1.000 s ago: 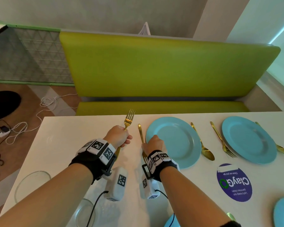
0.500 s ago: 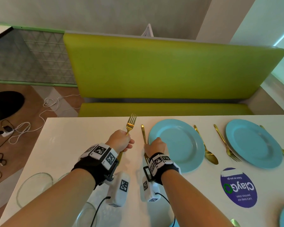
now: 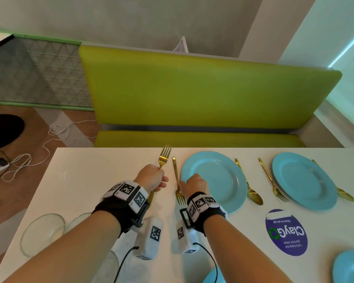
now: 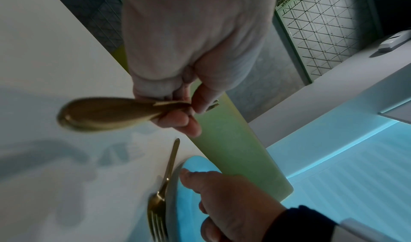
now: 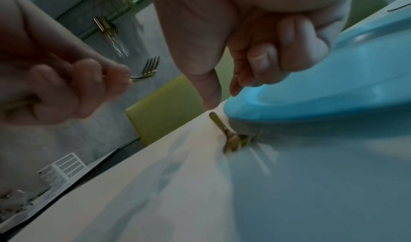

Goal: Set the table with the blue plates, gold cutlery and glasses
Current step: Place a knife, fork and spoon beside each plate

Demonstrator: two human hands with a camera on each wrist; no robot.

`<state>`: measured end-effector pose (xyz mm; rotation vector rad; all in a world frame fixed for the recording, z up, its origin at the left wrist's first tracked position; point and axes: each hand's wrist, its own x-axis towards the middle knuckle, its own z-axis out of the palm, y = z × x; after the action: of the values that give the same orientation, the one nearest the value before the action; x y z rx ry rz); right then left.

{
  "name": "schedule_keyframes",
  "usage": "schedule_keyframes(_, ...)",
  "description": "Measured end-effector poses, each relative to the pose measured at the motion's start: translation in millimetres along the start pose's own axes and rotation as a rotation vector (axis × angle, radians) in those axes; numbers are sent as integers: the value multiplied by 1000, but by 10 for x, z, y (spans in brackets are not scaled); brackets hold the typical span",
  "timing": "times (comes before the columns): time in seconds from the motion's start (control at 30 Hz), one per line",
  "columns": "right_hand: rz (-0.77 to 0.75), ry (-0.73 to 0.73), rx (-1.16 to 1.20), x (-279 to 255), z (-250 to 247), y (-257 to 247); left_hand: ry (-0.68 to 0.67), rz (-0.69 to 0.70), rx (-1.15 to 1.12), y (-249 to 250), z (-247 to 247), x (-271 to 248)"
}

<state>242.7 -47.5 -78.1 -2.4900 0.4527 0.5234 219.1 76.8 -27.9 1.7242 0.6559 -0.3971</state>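
The left hand [image 3: 151, 177] grips a gold fork [image 3: 164, 158] by its handle, tines pointing toward the far edge of the white table [image 3: 86, 180], lifted just left of a second fork [image 3: 177, 180]. That fork lies flat against the left rim of a blue plate [image 3: 215, 180]. The right hand [image 3: 194, 184] hovers over it, fingers loosely curled and holding nothing, thumb pointing down near its handle.

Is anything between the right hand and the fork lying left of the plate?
Nothing visible. The right hand hangs just above the fork beside the plate, thumb pointing down at its handle, table bare around it.
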Motion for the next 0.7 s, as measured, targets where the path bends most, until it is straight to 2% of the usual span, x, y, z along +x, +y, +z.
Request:
schedule_keyframes(0.13, -57, -37, 19, -232, -147, 105, -68, -11, -49, 18, 113, -185)
schedule_keyframes(0.33, -168, -19, 77, -814, -339, 371, -218, -23, -44, -71, 279, -618)
schedule_keyframes(0.57, -96, 59, 228, -1470, -430, 766, -298, 4, -89, -296, 510, -1157)
schedule_keyframes(0.7, -93, 43, 281, -1828, -483, 983, -353, 3, -79, -453, 673, -1431)
